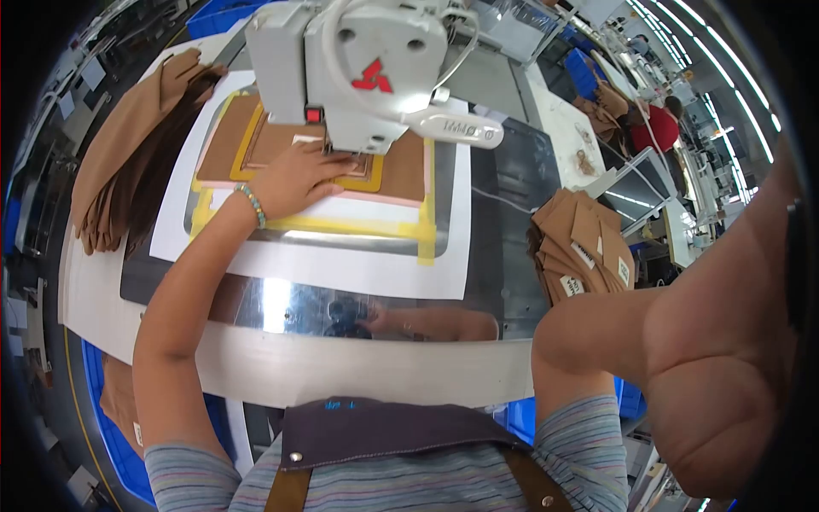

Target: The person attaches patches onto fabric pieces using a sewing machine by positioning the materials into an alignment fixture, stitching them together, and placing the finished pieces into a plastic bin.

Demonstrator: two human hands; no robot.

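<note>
My left hand [294, 181], with a beaded bracelet at the wrist, lies on the work under the head of a sewing machine [375, 72]. Its fingers are stretched out and flat, close to the needle area. Beneath and around it is brown fabric [401, 175] with a yellow frame [367, 181], and yellow tape [426, 230] runs along the edges of the template. My right hand [717, 375] looms very large at the right, close to the camera. Its fingers are out of view, so what it holds, if anything, cannot be seen.
Draped brown fabric pieces [136, 154] hang over the table's left side. A stack of brown pieces with white labels [584, 243] lies at the right. Blue bins [111, 427] stand below the table. A person in red [655, 128] is at the far right.
</note>
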